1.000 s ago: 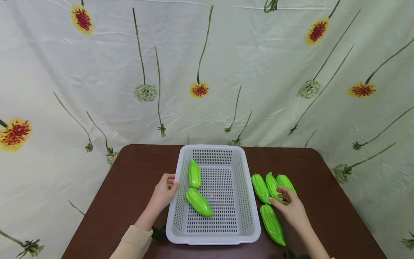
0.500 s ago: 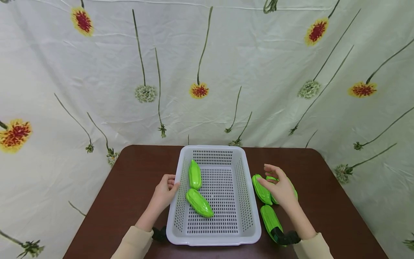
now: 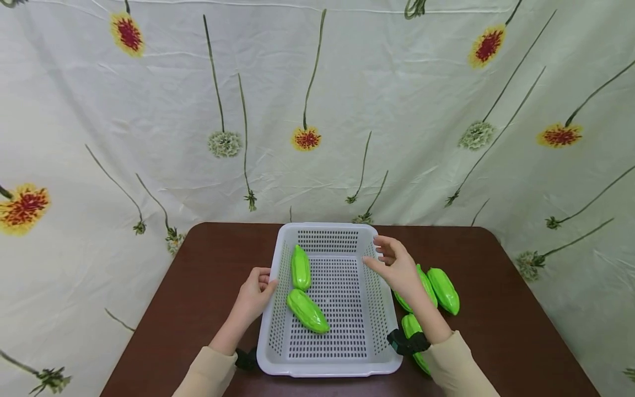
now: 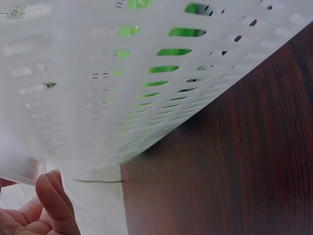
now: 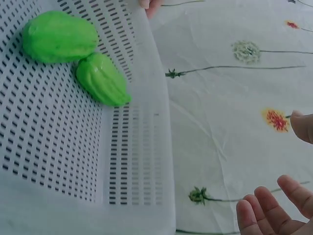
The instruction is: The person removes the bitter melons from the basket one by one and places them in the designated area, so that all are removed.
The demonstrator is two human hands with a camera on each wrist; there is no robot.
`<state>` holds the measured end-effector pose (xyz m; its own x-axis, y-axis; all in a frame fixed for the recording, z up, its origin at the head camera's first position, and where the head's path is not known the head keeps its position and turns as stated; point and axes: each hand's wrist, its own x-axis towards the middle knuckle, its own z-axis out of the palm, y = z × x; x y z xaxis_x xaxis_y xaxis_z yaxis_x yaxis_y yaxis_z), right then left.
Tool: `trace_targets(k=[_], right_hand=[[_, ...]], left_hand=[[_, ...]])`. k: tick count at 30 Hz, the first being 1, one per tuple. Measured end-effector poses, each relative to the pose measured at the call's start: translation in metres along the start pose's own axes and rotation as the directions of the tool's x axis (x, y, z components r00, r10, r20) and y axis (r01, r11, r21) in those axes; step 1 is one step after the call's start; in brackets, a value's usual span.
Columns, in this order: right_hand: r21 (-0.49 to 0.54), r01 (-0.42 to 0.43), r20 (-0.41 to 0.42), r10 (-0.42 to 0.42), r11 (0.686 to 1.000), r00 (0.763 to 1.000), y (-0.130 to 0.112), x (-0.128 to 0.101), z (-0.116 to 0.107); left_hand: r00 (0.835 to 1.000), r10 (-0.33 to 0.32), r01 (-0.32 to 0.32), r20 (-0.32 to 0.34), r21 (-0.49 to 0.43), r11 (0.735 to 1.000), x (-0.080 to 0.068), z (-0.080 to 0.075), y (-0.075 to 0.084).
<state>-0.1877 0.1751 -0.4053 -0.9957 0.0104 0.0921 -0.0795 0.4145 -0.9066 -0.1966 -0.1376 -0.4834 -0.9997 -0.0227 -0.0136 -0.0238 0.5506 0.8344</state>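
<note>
So from my end: the basket (image 3: 327, 368) on the table (image 3: 218, 259) has two green gourds (image 3: 307, 311) lying in it, both toward the left side, pretty much end to end. My left hand (image 3: 255, 293) has thumb and fingers clamped on the basket's left rim. Right hand (image 3: 399, 270) is up at the right rim, thumb and fingers spread apart, and the wrist view shows a gap between it and the plastic. Outside, just right of the basket, I count four more gourds (image 3: 444, 291), some half hidden behind my right arm.
</note>
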Motion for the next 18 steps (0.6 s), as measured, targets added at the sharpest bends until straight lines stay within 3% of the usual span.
trace_targets(k=[18], right_hand=[[-0.036,0.111,0.108,-0.107,0.993,0.988,-0.001,0.011,0.073]], left_hand=[[1.0,0.003,-0.003,-0.005,-0.006,1.0,0.0,0.001,-0.002]])
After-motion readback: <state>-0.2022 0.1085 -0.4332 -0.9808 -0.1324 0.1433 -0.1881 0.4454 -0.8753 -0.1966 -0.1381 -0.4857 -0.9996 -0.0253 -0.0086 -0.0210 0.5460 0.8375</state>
